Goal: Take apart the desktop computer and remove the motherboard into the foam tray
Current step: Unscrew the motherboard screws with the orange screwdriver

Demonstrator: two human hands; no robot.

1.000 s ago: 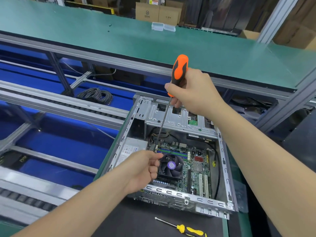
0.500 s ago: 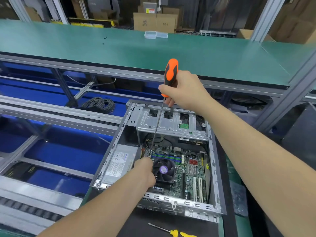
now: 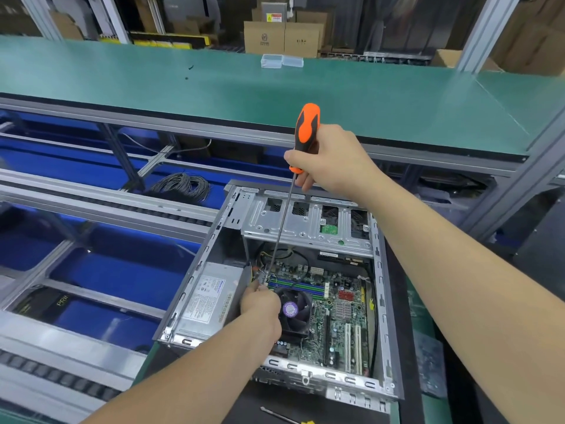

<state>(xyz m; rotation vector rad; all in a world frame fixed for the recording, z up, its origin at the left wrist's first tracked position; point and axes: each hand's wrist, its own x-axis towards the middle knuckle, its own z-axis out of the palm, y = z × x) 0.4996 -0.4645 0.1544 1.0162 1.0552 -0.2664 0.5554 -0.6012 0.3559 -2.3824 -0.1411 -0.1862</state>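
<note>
The case (image 3: 380, 286) lies open on its side on a dark mat (image 3: 336, 414) at the near tabletop. The motherboard (image 3: 339, 332) sits flat in its floor, filling the right and middle. On the board are a dark fan (image 3: 293, 310) with a purple hub, green and blue memory slots (image 3: 299, 286) behind it, and two white card slots (image 3: 351, 347) toward the front. A grey power supply (image 3: 211, 298) with a white label fills the left compartment. A perforated metal drive cage (image 3: 302, 228) spans the far end above the board, with a loop of black wire beneath it.

The right grip (image 3: 330, 160) is wrapped round the lower part of the orange-and-black handle of a long screwdriver (image 3: 307, 127), held above the cage. The shaft slants down and left into the case, and its tip reaches the board's far-left corner, beside the power supply. The left grip (image 3: 261, 304) is down inside the case with its fingers bunched at the foot of the shaft. Whether they pinch the shaft or something on the board I cannot tell.

A second screwdriver (image 3: 278, 415) with a yellow handle lies on the mat in front of the case. Left of the case, blue bins (image 3: 116, 270) sit under metal rails, one holding a coil of grey cable (image 3: 183, 185). Across the aisle, a green tabletop (image 3: 275, 96) carries two clear plastic boxes (image 3: 281, 61), with cardboard cartons (image 3: 284, 38) behind it.
</note>
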